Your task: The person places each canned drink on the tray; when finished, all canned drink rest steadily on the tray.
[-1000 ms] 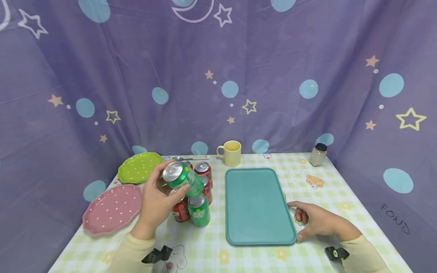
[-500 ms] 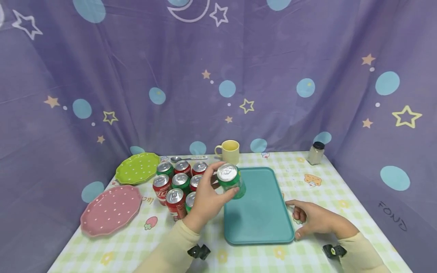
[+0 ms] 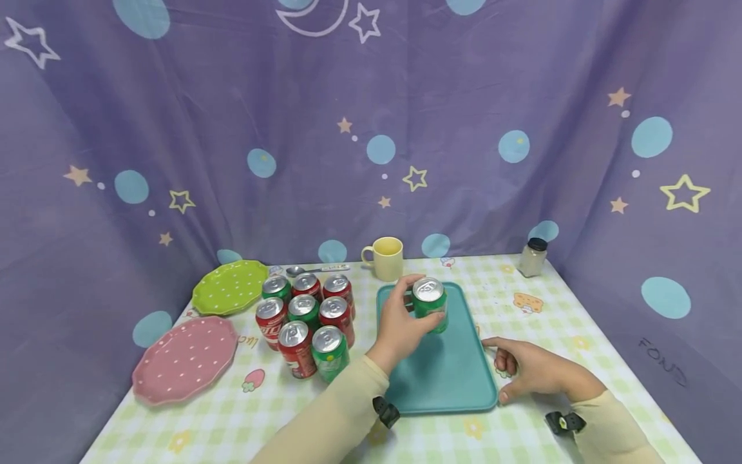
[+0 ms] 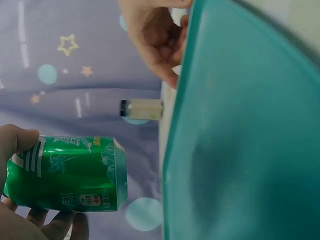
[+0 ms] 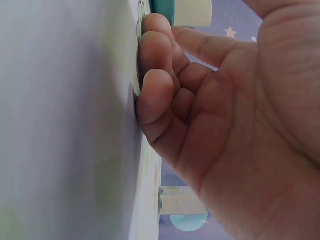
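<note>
backdrop (image 3: 371, 116): purple cloth with stars, moons, blue dots, hung right behind the table
table (image 3: 232, 412): green-yellow checked cloth, cartoon prints

- Staged tabletop booth, not a lived-in room: purple star-and-moon curtain (image 3: 371, 129) closing in the table (image 3: 243, 412) behind and on both sides.
- Checked cartoon-print tablecloth covering the table.

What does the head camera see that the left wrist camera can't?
Only the head view shows the cluster of red and green cans, the yellow mug, the green plate and the pink plate. Only the left wrist view shows the gap between the green can and the teal tray. Both show the left hand gripping that can, the right hand beside the tray, and the small jar.
</note>
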A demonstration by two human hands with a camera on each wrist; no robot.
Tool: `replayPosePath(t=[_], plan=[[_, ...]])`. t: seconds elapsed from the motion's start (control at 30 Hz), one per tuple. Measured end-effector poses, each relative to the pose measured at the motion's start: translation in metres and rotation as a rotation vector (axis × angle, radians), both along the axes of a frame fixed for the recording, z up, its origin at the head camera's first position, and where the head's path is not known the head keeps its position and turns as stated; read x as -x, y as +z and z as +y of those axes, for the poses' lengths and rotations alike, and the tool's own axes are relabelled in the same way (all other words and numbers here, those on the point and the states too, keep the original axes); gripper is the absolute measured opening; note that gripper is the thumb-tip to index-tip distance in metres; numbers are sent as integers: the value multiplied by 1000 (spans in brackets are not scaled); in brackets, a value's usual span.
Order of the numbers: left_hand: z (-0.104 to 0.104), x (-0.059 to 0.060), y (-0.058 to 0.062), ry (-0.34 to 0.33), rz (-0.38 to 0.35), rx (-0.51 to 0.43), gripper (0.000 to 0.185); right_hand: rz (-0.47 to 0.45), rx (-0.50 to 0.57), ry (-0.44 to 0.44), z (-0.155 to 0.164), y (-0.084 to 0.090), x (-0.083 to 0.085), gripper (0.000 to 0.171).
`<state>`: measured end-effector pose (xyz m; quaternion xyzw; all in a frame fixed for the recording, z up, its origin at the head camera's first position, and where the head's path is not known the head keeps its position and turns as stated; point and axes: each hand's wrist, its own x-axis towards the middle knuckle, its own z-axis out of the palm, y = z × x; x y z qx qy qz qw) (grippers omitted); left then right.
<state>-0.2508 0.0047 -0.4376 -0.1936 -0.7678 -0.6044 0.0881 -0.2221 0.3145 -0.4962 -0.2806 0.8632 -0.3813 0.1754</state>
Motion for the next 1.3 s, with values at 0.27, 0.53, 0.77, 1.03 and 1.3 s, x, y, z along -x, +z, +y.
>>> replayPosePath(t=[0.27,0.53,0.77,1.03,1.3], plan=[[22,28,-14,53,-96,51,70,-5,7,-4,-2,4,-2,104],[35,52,-23,84,-125,83,69,0,-11,-11,-2,3,1,104],[48,67,-31,84,-142,117,69,-6,-21,-32,0,-1,3,104],[58,77,-34,99,-133,114,69,-20,-3,-41,-1,0,1,103],[67,79,-36,123,-69,237,71,-32,2,-50,-1,2,-1,102]])
